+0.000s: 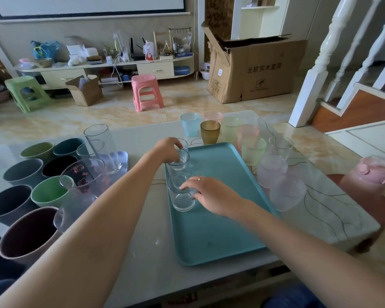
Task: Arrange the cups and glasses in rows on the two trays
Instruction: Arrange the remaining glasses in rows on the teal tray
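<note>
A teal tray (220,223) lies on the table before me. Three clear glasses stand in a line along its left edge. My left hand (169,150) grips the rim of the middle clear glass (178,166), with the far glass (185,143) just behind my fingers. My right hand (207,193) holds the near clear glass (182,196) from its right side. A second tray (120,160) at the left carries tall clear glasses (102,145), a cartoon-cat glass (85,176) and several dark and green cups (50,193).
Coloured plastic cups stand beyond the teal tray: blue (189,126), amber (210,132), pink (247,135) and green (252,152). Frosted glasses (287,194) sit to the tray's right. A pink bottle (369,176) stands at the right table edge. A pink stool (146,92) is on the floor.
</note>
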A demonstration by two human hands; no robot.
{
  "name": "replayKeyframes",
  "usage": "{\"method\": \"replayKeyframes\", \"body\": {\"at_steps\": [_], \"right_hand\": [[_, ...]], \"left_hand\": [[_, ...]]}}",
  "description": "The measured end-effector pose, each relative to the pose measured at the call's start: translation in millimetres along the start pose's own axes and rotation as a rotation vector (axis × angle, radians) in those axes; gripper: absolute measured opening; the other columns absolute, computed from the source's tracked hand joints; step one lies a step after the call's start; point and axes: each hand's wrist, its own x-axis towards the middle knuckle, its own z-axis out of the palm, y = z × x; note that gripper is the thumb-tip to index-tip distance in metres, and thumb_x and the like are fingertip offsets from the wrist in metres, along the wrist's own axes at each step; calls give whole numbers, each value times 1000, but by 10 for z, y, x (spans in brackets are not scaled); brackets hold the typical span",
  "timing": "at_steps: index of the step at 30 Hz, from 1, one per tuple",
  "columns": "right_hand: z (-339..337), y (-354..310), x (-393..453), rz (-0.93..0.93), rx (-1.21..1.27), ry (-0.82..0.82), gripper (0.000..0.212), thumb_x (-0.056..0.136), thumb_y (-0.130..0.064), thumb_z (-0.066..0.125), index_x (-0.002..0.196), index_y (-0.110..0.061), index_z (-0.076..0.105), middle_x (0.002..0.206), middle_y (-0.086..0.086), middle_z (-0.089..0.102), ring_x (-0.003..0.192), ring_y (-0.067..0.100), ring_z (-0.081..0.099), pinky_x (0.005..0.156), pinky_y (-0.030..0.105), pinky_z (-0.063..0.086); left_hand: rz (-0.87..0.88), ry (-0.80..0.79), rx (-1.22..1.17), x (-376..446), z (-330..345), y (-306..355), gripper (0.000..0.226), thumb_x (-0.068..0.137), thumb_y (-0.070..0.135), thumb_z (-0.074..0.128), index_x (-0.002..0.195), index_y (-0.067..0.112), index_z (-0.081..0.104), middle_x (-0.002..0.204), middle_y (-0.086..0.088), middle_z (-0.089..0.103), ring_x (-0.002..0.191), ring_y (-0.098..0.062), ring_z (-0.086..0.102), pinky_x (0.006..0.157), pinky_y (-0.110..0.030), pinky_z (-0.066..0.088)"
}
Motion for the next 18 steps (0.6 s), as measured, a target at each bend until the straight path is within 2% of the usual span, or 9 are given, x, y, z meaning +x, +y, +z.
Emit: {"method": "replayKeyframes", "body": {"at_steps": [2, 5, 7, 9, 11, 13, 15, 18], "right_hand": [[-193, -6, -40, 31, 85, 94, 36, 90, -3, 51, 119, -22, 59, 111, -6, 58, 85, 11, 52, 82, 28, 42], [-649, 208, -92, 133, 185, 437, 33, 87, 6, 50, 106, -15, 67, 100, 0, 66, 72, 5, 53, 75, 22, 41], [-930, 504, -134, 260, 131, 669, 30, 86, 6, 49, 99, -13, 68, 98, 6, 70, 79, 13, 61, 75, 20, 42], [-1164, 838, -170, 402, 47, 757, 28, 86, 4, 50, 102, -11, 66, 106, 10, 69, 93, 23, 64, 76, 21, 41], [-1326, 1237, -169, 542, -27, 693, 27, 87, -6, 54, 112, -13, 61, 116, 11, 64, 104, 29, 60, 82, 28, 43], [-1412, 1565, -153, 676, -124, 536, 34, 88, -20, 58, 122, -19, 54, 124, 12, 59, 110, 35, 55, 90, 37, 46], [-1391, 1750, -115, 792, -133, 393, 47, 85, -37, 61, 128, -24, 47, 129, 13, 55, 114, 37, 53, 94, 42, 46], [-1277, 1907, 59, 858, -42, 236, 76, 72, -60, 63, 133, -20, 41, 136, 15, 49, 123, 33, 48, 98, 39, 42]], "left_hand": [[14, 37, -33, -40, -6, 5, 38, 82, 3, 57, 119, 13, 62, 123, -14, 59, 94, -27, 55, 75, -27, 45], [26, 81, -46, -113, 15, -20, 32, 83, 9, 54, 113, 16, 64, 119, -11, 63, 100, -27, 59, 80, -29, 47], [23, 163, 1, -143, 38, 4, 35, 83, 11, 53, 115, 23, 62, 123, -5, 61, 109, -26, 56, 93, -36, 47], [54, 273, 34, -142, 30, 142, 41, 83, 10, 50, 119, 26, 59, 127, -1, 58, 116, -26, 53, 100, -39, 42], [132, 315, 3, -104, 28, 401, 40, 84, 8, 48, 120, 24, 59, 127, 0, 60, 117, -25, 54, 101, -40, 41], [207, 294, -66, -14, 85, 747, 36, 85, 9, 47, 115, 23, 62, 123, 1, 64, 113, -24, 57, 100, -39, 44], [295, 232, -119, 90, 243, 1109, 33, 86, 11, 47, 112, 22, 65, 119, 2, 66, 111, -24, 59, 100, -38, 45], [424, 80, -64, 256, 603, 1590, 30, 91, 18, 47, 116, 24, 63, 124, 3, 64, 115, -22, 58, 100, -36, 43]]}}
